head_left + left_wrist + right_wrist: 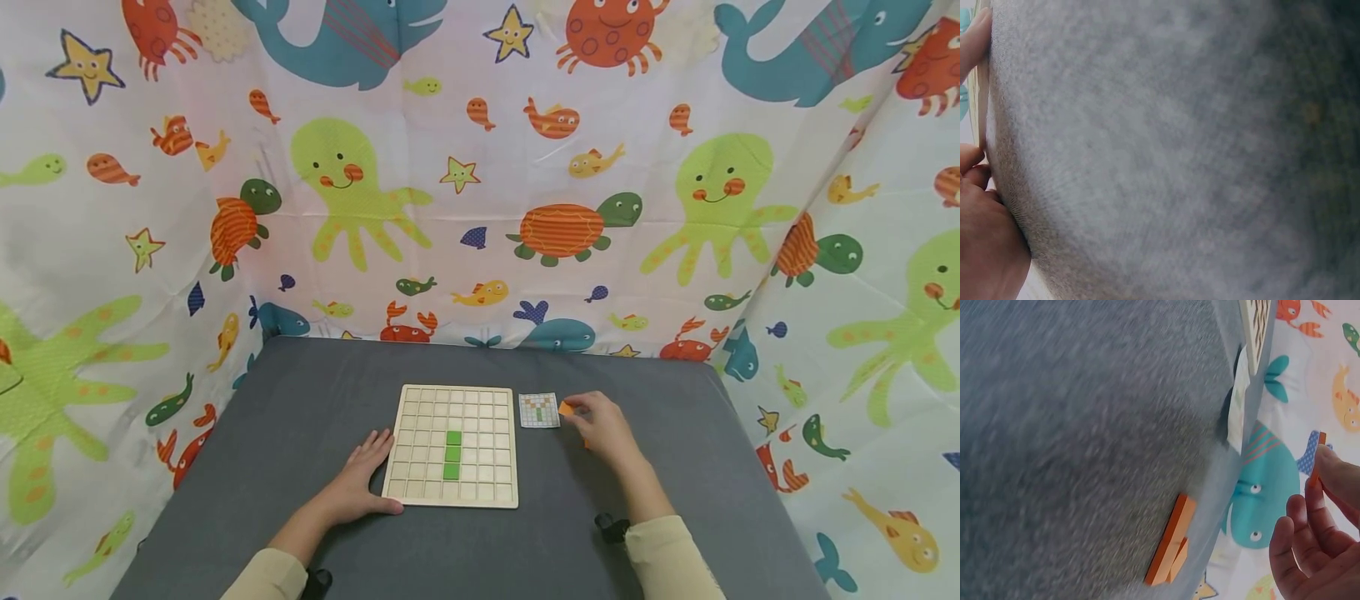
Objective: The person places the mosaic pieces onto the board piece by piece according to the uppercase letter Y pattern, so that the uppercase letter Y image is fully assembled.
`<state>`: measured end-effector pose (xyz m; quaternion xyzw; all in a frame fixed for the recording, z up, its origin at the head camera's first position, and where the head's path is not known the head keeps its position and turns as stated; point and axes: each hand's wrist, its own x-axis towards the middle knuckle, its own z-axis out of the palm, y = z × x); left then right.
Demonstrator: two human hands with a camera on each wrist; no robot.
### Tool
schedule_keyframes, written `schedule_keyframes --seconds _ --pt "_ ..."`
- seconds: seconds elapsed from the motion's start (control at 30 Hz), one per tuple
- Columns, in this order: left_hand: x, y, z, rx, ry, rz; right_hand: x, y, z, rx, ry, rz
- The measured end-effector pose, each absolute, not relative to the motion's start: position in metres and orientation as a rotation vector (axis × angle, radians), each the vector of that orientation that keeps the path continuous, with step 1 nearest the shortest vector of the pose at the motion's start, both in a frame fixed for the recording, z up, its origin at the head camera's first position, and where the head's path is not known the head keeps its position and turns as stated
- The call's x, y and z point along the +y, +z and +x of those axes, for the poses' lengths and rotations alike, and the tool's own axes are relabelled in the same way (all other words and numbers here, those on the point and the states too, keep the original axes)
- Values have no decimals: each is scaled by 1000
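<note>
A square wooden grid board (491,452) lies on the grey table in the head view. Three green square tiles (452,455) fill a short column of its cells. My left hand (352,487) rests against the board's left edge, fingers extended and thumb at the lower left corner. Between thumb and fingertip, my right hand (606,429) pinches a thin orange tile (1318,464), raised off the table. Just left of that hand lies a small printed pattern card (538,411). More orange pieces (1171,544) lie on the table by the right hand, mostly hidden in the head view.
Grey cloth (315,400) covers the table. A curtain (420,275) with printed sea animals stands along the back and both sides. Dark straps (612,527) sit at the wrists.
</note>
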<state>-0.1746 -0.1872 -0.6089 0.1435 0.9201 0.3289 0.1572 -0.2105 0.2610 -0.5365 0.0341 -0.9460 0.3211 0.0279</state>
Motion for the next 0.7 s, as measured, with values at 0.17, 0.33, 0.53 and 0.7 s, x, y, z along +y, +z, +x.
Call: schedule_keyframes --seconds 0.17,0.33,0.53,0.7 --pt "-188 -609 -175 2622 949 416 252 -536 -211 -2911 1006 142" --pt "-188 -611 -175 2628 948 411 241 -539 -212 -2911 994 154" --pt "-188 -612 -175 2643 934 409 228 -540 -214 -2911 999 178" --pt "-188 -609 -174 2628 948 400 217 -537 -216 -2934 962 197"
